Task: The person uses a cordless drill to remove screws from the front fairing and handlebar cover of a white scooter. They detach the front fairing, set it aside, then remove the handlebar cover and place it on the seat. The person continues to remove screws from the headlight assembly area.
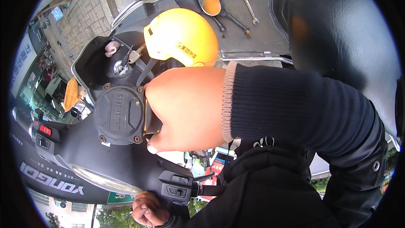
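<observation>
My right hand (185, 109) comes in from the right in a dark ribbed cuff, back of the hand up. Its fingers close round a black power tool (119, 113) with a round end cap and screws at its corners. The tool is over the dark front cowl (139, 160) of a scooter; its working end is hidden. My left hand (148, 209), at the lower edge, is curled beside the headlight strip and handlebar switches (176, 187); what is inside it, if anything, is hidden. A yellow helmet (183, 36) rests just above my right hand.
An open-ended wrench (249, 7) and two rear-view mirrors (209, 2) lie on the footboard (236, 42). Keys (134, 55) hang at the ignition. The black seat (337, 25) fills the upper right. Another switch block with a red button (45, 130) sits at left.
</observation>
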Available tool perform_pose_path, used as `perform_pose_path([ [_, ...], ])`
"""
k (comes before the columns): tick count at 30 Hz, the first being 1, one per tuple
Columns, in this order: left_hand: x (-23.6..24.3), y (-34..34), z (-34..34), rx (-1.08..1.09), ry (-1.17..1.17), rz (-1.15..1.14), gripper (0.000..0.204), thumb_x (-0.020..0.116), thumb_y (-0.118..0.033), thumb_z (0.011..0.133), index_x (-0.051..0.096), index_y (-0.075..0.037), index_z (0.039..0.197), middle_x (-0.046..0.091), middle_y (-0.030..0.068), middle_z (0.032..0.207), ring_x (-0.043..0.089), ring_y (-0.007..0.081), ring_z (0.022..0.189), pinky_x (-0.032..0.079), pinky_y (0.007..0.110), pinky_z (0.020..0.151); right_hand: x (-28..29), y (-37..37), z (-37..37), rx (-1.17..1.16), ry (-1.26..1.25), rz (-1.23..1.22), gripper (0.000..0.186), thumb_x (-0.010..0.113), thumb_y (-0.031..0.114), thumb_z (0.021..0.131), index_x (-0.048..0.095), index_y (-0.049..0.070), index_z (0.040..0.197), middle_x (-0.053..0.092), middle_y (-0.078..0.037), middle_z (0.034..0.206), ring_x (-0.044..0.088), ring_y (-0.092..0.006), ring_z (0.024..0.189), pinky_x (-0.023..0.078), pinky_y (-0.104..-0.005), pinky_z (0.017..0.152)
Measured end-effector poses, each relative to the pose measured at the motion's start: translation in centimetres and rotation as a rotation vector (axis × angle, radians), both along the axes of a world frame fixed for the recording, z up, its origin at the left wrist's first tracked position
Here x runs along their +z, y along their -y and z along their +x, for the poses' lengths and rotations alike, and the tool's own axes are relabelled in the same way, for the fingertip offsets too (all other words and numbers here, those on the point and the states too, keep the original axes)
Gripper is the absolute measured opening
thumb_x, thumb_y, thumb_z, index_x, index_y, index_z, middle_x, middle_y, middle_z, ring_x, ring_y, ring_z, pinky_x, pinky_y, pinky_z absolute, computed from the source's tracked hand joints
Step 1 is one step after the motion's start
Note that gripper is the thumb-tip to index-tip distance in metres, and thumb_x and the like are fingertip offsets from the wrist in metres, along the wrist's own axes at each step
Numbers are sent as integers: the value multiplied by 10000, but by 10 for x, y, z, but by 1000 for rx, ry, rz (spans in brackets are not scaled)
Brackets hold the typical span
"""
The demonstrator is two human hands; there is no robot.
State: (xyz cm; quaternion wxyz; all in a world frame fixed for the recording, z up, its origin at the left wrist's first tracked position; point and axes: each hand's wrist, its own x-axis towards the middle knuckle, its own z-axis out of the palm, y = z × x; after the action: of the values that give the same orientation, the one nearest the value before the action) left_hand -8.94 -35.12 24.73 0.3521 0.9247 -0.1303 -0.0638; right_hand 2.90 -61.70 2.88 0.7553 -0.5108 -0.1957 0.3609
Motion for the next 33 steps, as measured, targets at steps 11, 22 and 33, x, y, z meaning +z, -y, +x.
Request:
perform_pose_path([
  [11, -2, 1, -1, 16, -16, -54, 190, 525, -134, 970, 584, -29, 1117, 400, 14, 670, 333, 103, 502, 281, 268, 484, 1, 10, -13, -14, -74, 5, 364, 710, 309, 849, 656, 30, 1075, 674, -153, 776, 642, -291, 703, 519, -396, 695],
  [22, -4, 16, 0, 75, -11, -23, 119, 518, -99, 962, 578, -35, 1042, 424, 30, 664, 363, 114, 509, 296, 274, 486, -6, 73, -70, -331, -445, 87, 403, 739, 223, 894, 623, 24, 1225, 702, -70, 949, 614, -93, 699, 523, -249, 616],
  [33, -5, 21, -4, 221, 5, -63, 106, 531, -11, 923, 614, 17, 983, 518, 92, 728, 407, 113, 535, 285, 253, 478, -58, 46, -131, -776, -622, -366, 318, 712, 177, 910, 648, 8, 1171, 666, -11, 834, 574, -83, 587, 487, -252, 553],
])
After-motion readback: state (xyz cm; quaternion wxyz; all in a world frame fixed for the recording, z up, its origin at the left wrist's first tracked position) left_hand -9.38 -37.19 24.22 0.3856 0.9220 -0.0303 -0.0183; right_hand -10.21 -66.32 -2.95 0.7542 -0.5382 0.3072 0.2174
